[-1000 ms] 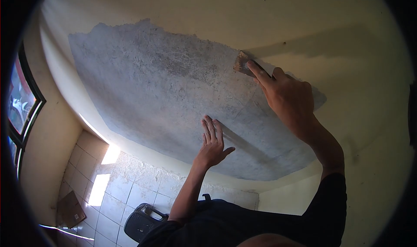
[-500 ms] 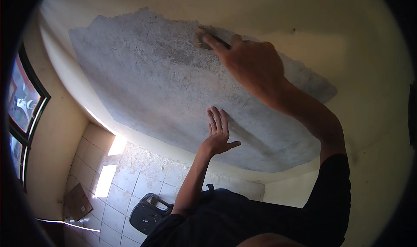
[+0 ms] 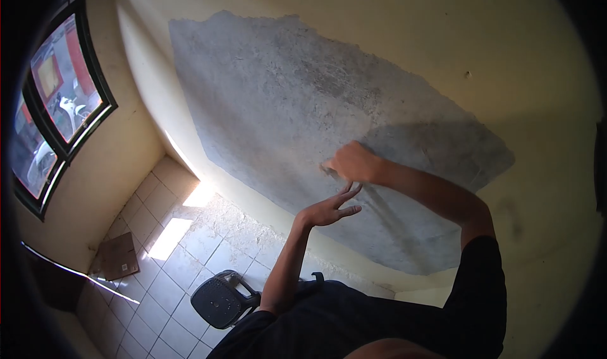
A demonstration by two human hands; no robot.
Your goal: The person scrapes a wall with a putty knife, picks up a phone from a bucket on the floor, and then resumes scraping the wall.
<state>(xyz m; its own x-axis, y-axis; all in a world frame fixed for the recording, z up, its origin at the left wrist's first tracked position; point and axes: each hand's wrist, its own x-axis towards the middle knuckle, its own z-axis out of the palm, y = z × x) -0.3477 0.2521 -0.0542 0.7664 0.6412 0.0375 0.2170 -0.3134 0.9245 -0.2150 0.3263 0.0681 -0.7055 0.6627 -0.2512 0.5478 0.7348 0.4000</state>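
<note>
A large grey patch with ragged edges point(image 3: 272, 106) covers part of the cream wall point(image 3: 404, 18). Against the patch's middle, my right hand point(image 3: 357, 163) is closed around a small brush-like tool point(image 3: 326, 167), mostly hidden by the fingers. Just below and to the left, my left hand point(image 3: 329, 211) has its fingers spread and holds nothing. Its fingertips are close to the right hand and near the wall; whether they touch it I cannot tell.
A black plastic stool point(image 3: 218, 301) stands on the tiled floor point(image 3: 167, 299). Pale debris point(image 3: 240, 223) lies along the wall's foot. A brown cardboard piece point(image 3: 119, 256) and a dark-framed window point(image 3: 66, 84) are at the left.
My right hand has moved down from the patch's upper edge with the tool. The left hand has shifted slightly lower, its fingers now pointing rightward. The view has shifted, showing more window.
</note>
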